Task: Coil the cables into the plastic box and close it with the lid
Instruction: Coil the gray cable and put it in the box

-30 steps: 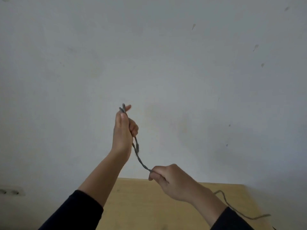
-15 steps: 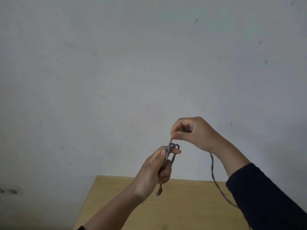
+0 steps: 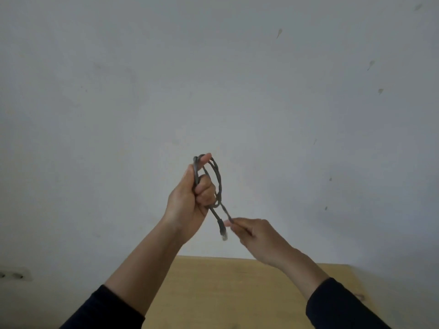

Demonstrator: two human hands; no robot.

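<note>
Swapped heights since half a second ago: left hand (image 3: pixel 190 200) now up at frame centre, fingers closed round a small loop of cable (image 3: pixel 217 179); right hand (image 3: pixel 256 236) lower, pinching the strand. Coiling barely begun; box, lid unseen above desk (image 3: pixel 237 293).

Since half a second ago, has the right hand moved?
Yes. The right hand, pinching the grey cable, has dropped from above the left hand towards the table's far edge.

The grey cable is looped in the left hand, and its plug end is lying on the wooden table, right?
Not quite. The grey cable is looped in the left hand, but its plug end hangs in the air above the wooden table, as the head view shows.
</note>
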